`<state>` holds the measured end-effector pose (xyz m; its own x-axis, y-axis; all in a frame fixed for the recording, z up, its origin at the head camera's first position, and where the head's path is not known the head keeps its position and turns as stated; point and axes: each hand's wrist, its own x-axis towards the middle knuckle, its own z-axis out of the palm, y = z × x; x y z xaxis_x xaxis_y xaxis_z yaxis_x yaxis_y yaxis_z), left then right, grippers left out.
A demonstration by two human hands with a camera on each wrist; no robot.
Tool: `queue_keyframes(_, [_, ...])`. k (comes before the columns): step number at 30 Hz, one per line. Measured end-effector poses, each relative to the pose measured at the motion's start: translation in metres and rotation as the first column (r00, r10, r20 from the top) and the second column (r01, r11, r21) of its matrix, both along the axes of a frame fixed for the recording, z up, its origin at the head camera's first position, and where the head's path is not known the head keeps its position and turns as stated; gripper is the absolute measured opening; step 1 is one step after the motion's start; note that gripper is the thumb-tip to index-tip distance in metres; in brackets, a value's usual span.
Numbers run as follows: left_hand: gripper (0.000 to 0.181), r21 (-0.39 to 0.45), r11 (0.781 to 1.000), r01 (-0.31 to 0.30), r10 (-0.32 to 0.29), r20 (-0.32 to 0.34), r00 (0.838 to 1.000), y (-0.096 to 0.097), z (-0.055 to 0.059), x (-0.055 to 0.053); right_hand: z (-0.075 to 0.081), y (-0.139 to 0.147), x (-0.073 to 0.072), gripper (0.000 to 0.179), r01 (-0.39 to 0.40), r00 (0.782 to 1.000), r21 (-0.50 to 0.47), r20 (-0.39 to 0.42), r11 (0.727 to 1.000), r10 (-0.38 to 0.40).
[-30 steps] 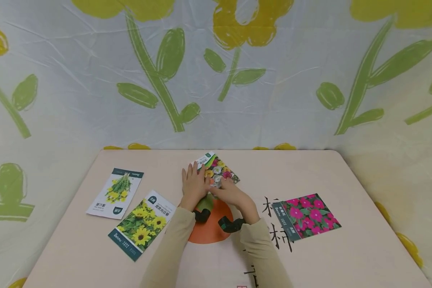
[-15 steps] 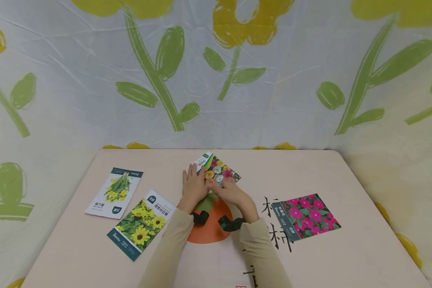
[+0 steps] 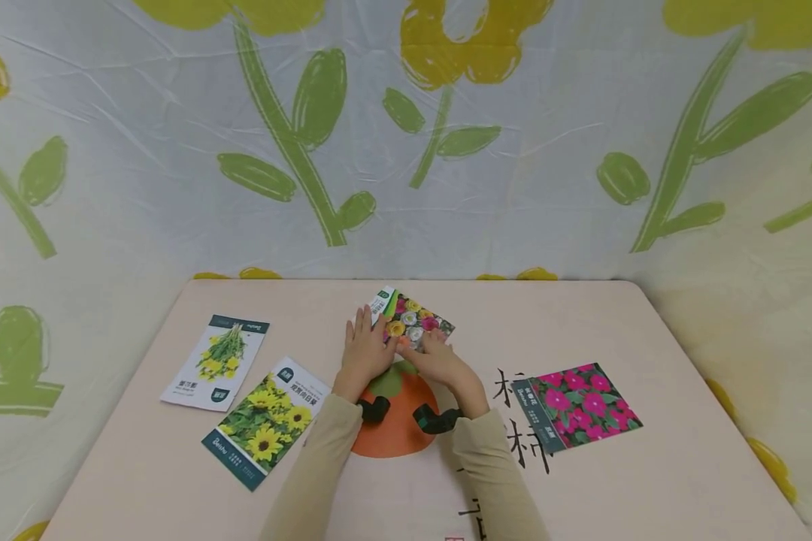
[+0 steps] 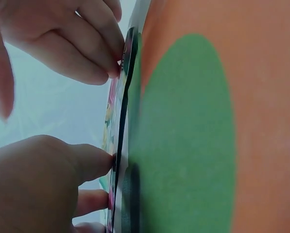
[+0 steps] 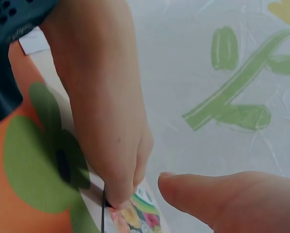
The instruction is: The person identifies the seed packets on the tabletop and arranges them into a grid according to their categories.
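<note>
A flower seed packet (image 3: 419, 309) with red, yellow and white blooms lies at the back middle, under both hands. My left hand (image 3: 365, 353) rests on its near left side, fingers straight and spread. At its near right side, the fingertips of my right hand (image 3: 444, 364) touch the printed face. Seen edge-on in the left wrist view, the packet (image 4: 119, 114) has a dark near edge slightly raised off the tabletop, with left thumb and right fingertips against it. The right wrist view shows my right thumb (image 5: 198, 191) lifted away. Its fingers are out of that frame.
To the left lie a white packet with yellow flowers (image 3: 222, 361) and a sunflower packet (image 3: 267, 424). A pink-flower packet (image 3: 582, 406) lies right. The pale tablecloth (image 3: 649, 481) bears an orange persimmon print (image 3: 399, 436) under the wrists. A flowered curtain (image 3: 528, 203) hangs behind.
The packet under my hands has turned a little counterclockwise: its right corner has moved away from me and its top corner left. Both hands have stayed on it; the other packets lie unmoved.
</note>
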<state>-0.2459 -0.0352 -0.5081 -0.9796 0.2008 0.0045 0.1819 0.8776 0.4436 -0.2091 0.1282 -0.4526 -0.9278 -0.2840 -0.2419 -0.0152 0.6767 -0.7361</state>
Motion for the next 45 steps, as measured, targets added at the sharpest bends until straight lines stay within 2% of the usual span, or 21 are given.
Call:
queue_keyframes(5, [0.063, 0.000, 1.000, 0.007, -0.007, -0.005, 1.000, -0.001, 0.001, 0.003, -0.001, 0.002, -0.002, 0.067, 0.004, 1.000, -0.023, -0.013, 1.000, -0.004])
queue_keyframes(11, [0.061, 0.035, 0.999, 0.030, -0.031, 0.035, 0.999, -0.003, 0.004, 0.003, -0.009, 0.006, -0.005, 0.067, 0.014, 0.998, 0.003, -0.068, 1.000, -0.014])
queue_keyframes(15, [0.059, 0.037, 0.999, 0.039, -0.040, 0.050, 0.998, -0.005, 0.006, 0.003, -0.012, 0.008, -0.008, 0.059, 0.014, 0.994, 0.009, -0.112, 1.000, -0.013])
queue_keyframes(18, [0.059, 0.021, 0.999, 0.037, -0.038, 0.054, 0.998, -0.004, 0.007, 0.004, -0.013, 0.010, -0.010, 0.055, 0.021, 0.992, 0.000, -0.127, 1.000, -0.021])
queue_keyframes(25, [0.059, -0.011, 0.999, 0.036, -0.036, 0.044, 0.998, -0.001, 0.012, 0.009, -0.019, 0.014, -0.013, 0.063, 0.062, 0.986, -0.035, -0.153, 0.997, -0.066])
queue_keyframes(32, [0.059, -0.070, 0.996, 0.047, -0.045, 0.036, 0.998, 0.000, 0.010, 0.012, -0.029, 0.016, -0.016, 0.061, 0.093, 0.974, -0.043, -0.204, 0.995, -0.100])
queue_keyframes(35, [0.060, -0.085, 0.995, 0.046, -0.042, 0.049, 0.998, 0.000, 0.010, 0.012, -0.027, 0.017, -0.015, 0.062, 0.081, 0.971, -0.050, -0.221, 0.995, -0.090])
queue_keyframes(38, [0.061, -0.097, 0.994, 0.046, -0.039, 0.075, 0.996, 0.001, 0.013, 0.014, -0.019, 0.017, -0.013, 0.066, 0.052, 0.980, -0.037, -0.192, 0.998, -0.058])
queue_keyframes(42, [0.064, -0.125, 0.990, 0.062, -0.047, 0.121, 0.992, 0.003, 0.021, 0.021, -0.005, 0.013, -0.008, 0.074, 0.021, 0.996, -0.026, -0.085, 0.999, -0.023])
queue_keyframes(45, [0.064, -0.156, 0.985, 0.077, -0.052, 0.158, 0.986, 0.005, 0.028, 0.027, 0.001, 0.010, -0.005, 0.076, 0.023, 1.000, -0.024, -0.017, 0.999, -0.023])
